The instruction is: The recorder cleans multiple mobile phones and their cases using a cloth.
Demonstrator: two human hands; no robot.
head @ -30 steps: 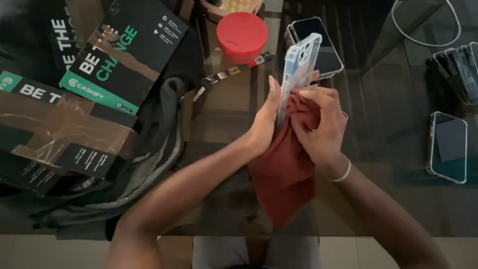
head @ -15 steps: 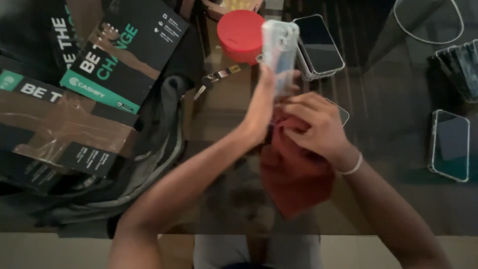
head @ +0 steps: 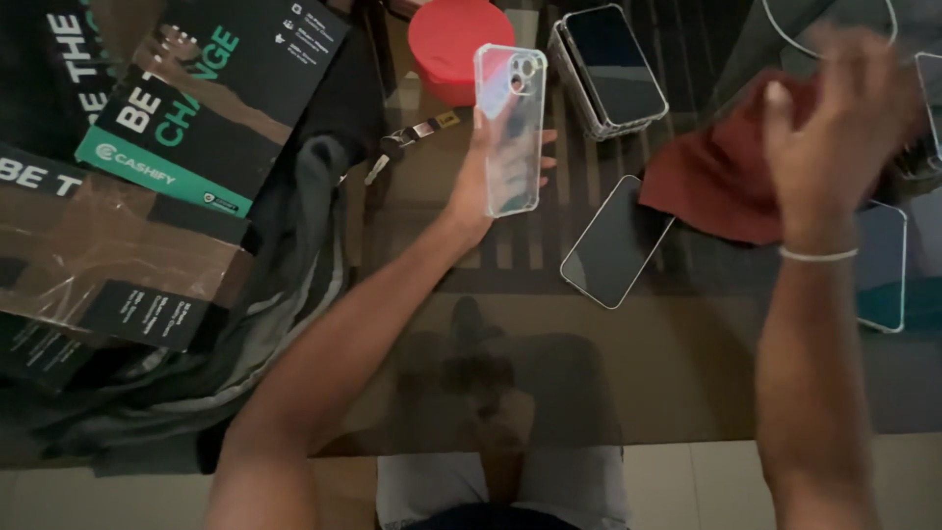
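My left hand (head: 488, 177) holds a clear phone case (head: 510, 128) upright above the glass table (head: 549, 373), its camera cutout at the top. My right hand (head: 834, 128) is off to the right, blurred, gripping a dark red cloth (head: 716, 177) that hangs over the table. A dark phone (head: 616, 240) lies flat on the glass between the two hands, touched by neither.
A red round lidded container (head: 446, 34) sits at the back. Beside it is a stack of phones in clear cases (head: 610, 67). More clear cases (head: 881, 265) lie at right. Black cardboard boxes (head: 186, 108), a grey garment (head: 285, 294) and keys (head: 402, 142) fill the left.
My hands have separated: the right hand swung right with the red cloth, off the case. The left hand keeps the clear case and turned its back toward me. The dark phone on the glass is now uncovered.
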